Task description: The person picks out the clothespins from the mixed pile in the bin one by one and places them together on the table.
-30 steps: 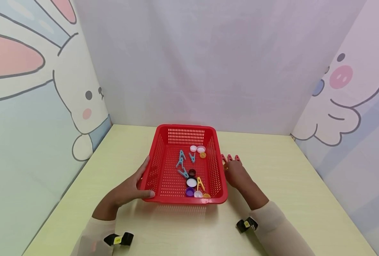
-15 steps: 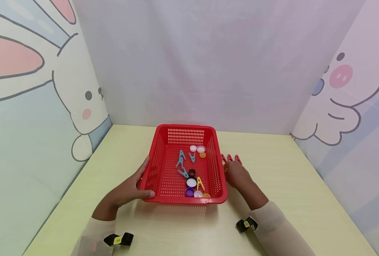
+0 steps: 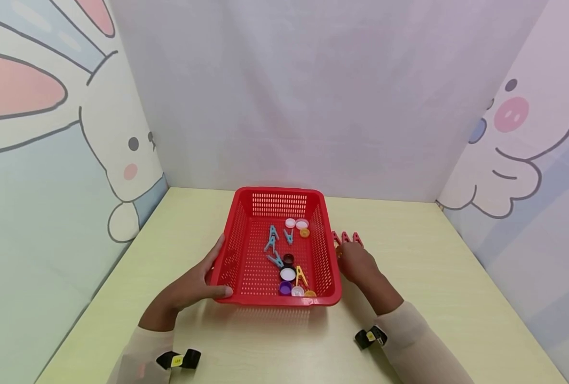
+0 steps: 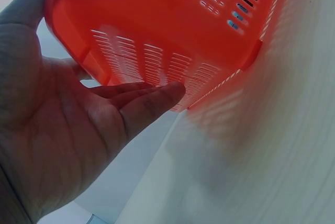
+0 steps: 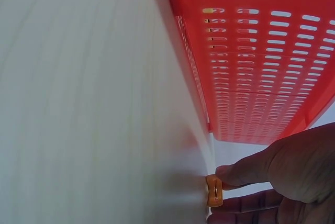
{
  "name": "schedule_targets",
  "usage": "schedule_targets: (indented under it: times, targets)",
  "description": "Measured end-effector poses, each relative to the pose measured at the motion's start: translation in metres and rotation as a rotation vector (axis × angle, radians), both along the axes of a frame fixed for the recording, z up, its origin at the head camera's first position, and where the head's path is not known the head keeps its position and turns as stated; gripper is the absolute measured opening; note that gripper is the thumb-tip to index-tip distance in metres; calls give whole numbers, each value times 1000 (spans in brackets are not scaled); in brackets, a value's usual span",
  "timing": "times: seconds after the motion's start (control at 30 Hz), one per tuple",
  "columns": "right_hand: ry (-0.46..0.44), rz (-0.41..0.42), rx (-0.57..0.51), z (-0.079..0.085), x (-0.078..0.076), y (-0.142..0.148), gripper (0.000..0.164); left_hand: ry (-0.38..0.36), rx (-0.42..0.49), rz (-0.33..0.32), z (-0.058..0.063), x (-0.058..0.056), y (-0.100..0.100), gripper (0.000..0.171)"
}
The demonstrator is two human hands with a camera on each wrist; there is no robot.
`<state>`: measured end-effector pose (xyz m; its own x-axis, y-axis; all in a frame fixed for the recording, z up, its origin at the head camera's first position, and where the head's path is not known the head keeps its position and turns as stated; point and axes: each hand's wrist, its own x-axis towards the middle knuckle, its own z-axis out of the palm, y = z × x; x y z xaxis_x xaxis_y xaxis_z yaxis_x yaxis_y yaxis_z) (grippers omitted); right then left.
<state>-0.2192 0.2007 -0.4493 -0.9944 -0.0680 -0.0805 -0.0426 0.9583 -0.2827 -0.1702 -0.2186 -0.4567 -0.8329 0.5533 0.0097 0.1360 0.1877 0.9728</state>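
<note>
Orange clip (image 5: 214, 191) in the thumb-and-finger pinch of the right hand (image 3: 356, 262), low against the table (image 3: 438, 277), just outside the right wall of the red basket (image 3: 284, 301). In the head view the hand hides most of the clip; the right wrist view shows its end, thumb on one side, fingers bent in on the other. Three red clips (image 3: 345, 238) in a row just beyond the knuckles.

Left hand grips the basket at its near left corner: thumb over the rim, fingers extended along the outside of the wall, seen from below in the left wrist view. Basket stands on the table, slotted sides, shadow falling around its base.

Contents, far end to near: two white caps (image 3: 301, 224) side by side at far right, an amber cap (image 3: 305, 233) just below them. Four blue clips (image 3: 289, 239) around the middle, two of them touching or overlapping. Right of centre, a dark brown cap (image 3: 288, 258), then a larger white cap (image 3: 287, 274) with black showing around it. Yellow clip (image 3: 299, 273) just beside. Along the near edge, a purple cap (image 3: 285, 288), a pale cap (image 3: 297, 292) and a yellow cap (image 3: 310, 294), partly hidden by the rim.

Beige sleeves (image 3: 421, 338) on both arms. Rabbit drawing (image 3: 116, 133) on the left-hand panel.
</note>
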Motion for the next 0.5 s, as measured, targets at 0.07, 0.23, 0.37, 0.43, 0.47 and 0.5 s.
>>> schedule_targets:
  times: [0.07, 0.23, 0.37, 0.43, 0.47, 0.5]
  targets:
    - [-6, 0, 0, 1, 1, 0, 33, -2, 2, -2, 0, 0, 0, 132]
    - [-7, -8, 0, 2, 1, -1, 35, 0, 6, -4, 0, 1, 0, 132]
    - [10, -27, 4, 2, 0, -1, 44, -1, 9, -4, 0, 0, 0, 132]
    - [16, -41, 4, 3, -1, 0, 48, -3, 8, -5, 0, 0, 0, 132]
    - [24, -46, 7, 4, -1, 0, 51, -4, 7, -5, 0, 0, 0, 132]
    - [28, -51, 9, 5, -1, 1, 54, -4, 5, -5, 0, 0, 0, 132]
